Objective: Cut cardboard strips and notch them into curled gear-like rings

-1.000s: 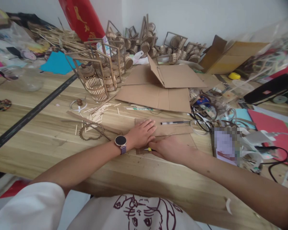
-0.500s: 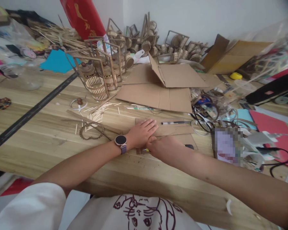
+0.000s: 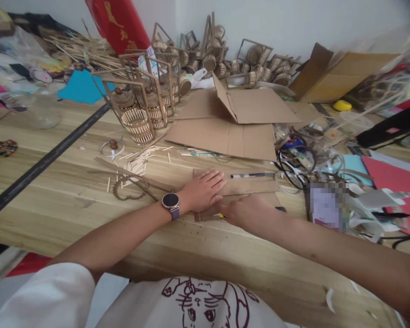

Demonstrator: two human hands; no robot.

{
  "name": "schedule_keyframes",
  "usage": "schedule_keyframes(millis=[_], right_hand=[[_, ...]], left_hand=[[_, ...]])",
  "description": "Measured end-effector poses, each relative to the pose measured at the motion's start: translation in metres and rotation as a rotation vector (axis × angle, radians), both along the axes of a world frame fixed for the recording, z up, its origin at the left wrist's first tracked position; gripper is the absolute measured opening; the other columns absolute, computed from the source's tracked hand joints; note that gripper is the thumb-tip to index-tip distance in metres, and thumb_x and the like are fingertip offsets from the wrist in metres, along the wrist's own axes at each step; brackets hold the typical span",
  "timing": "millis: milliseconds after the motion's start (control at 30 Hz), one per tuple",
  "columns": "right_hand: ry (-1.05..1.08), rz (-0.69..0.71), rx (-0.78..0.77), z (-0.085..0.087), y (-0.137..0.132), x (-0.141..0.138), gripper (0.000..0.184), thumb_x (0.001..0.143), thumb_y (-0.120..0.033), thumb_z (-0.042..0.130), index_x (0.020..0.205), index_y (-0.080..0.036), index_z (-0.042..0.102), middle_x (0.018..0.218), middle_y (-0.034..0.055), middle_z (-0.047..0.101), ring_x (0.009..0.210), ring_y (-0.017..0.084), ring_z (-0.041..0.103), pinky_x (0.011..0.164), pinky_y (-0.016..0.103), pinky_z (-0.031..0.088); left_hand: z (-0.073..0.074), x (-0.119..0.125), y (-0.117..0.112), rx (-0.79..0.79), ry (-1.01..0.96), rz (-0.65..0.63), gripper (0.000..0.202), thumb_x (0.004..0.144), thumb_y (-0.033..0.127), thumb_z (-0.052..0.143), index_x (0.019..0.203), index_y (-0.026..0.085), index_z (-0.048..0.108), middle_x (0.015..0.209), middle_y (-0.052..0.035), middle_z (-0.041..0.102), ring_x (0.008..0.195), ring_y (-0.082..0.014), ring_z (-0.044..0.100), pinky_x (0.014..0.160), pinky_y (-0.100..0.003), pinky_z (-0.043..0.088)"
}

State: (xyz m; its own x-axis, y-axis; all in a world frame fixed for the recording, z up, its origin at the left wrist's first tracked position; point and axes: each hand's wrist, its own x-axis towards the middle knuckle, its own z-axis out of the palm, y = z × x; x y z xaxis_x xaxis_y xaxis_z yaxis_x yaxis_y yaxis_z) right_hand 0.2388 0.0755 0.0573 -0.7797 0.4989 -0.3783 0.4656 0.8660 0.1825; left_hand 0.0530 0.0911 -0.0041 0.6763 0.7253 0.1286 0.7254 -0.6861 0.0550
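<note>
My left hand (image 3: 203, 191) lies flat with fingers stretched out, pressing on a strip of brown cardboard (image 3: 256, 185) on the table. Just to its right, my right hand (image 3: 244, 212) is closed around a yellow-and-black utility knife (image 3: 221, 215). Only a bit of yellow at the fingers and the black far end show; the blade is hidden. The knife is low over the cardboard's near part, and I cannot tell if the blade touches it. A black pen (image 3: 249, 175) rests on the cardboard beyond both hands.
Folded cardboard (image 3: 222, 136) lies behind the hands. Small bamboo baskets (image 3: 138, 125) with tall handles stand back left, near loose short sticks (image 3: 140, 163) and a woven ring (image 3: 130, 187). Cables (image 3: 295, 157) and coloured paper (image 3: 389, 177) crowd the right side.
My right hand has slid a little to the right with the knife, opening a gap from my left hand. My left hand stays in place on the cardboard.
</note>
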Motion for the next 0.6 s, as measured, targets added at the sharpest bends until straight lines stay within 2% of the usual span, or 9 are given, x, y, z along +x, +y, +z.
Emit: schedule_keyframes(millis=[133,267,400,500,600], right_hand=[[-0.015,-0.028,0.003,0.003,0.007,0.017,0.024,0.091,-0.018,0.054,0.110,-0.020,0.069,0.068,0.0068,0.075,0.060,0.020,0.070,0.047,0.023,0.031],[-0.018,-0.078,-0.097,0.020,0.014,0.024,0.022,0.094,-0.028,0.053,0.108,-0.024,0.070,0.079,0.0051,0.077,0.067,0.020,0.072,0.049,0.023,0.032],[0.078,-0.083,-0.177,0.029,0.011,0.010,0.025,0.095,-0.032,0.052,0.113,-0.026,0.067,0.085,0.0041,0.078,0.073,0.021,0.072,0.054,0.025,0.036],[0.094,-0.069,-0.192,0.025,0.002,-0.009,0.024,0.096,-0.030,0.051,0.114,-0.021,0.064,0.093,0.0059,0.077,0.079,0.021,0.072,0.057,0.026,0.038],[0.031,-0.081,-0.179,0.021,-0.003,-0.024,0.023,0.097,-0.031,0.050,0.110,-0.017,0.063,0.096,0.0085,0.076,0.080,0.022,0.071,0.053,0.026,0.035]], left_hand=[[-0.002,0.000,0.000,-0.004,0.001,0.007,0.053,0.103,0.042,0.035,0.145,0.010,0.042,0.156,-0.0133,0.037,0.146,-0.0275,0.029,0.118,-0.041,0.023],[-0.002,0.001,0.000,-0.007,0.003,0.018,0.052,0.103,0.042,0.035,0.145,0.011,0.041,0.156,-0.0133,0.036,0.146,-0.0264,0.029,0.118,-0.041,0.023],[-0.001,0.002,0.000,-0.007,0.007,0.023,0.053,0.103,0.043,0.035,0.145,0.011,0.042,0.156,-0.0137,0.036,0.146,-0.0266,0.029,0.118,-0.040,0.022],[0.000,0.003,0.000,-0.016,0.020,0.022,0.054,0.103,0.043,0.035,0.145,0.009,0.042,0.156,-0.0144,0.036,0.146,-0.0271,0.029,0.119,-0.040,0.021],[0.000,0.003,0.000,-0.021,0.024,0.015,0.053,0.103,0.041,0.034,0.145,0.008,0.041,0.156,-0.0151,0.034,0.146,-0.0270,0.028,0.119,-0.040,0.020]])
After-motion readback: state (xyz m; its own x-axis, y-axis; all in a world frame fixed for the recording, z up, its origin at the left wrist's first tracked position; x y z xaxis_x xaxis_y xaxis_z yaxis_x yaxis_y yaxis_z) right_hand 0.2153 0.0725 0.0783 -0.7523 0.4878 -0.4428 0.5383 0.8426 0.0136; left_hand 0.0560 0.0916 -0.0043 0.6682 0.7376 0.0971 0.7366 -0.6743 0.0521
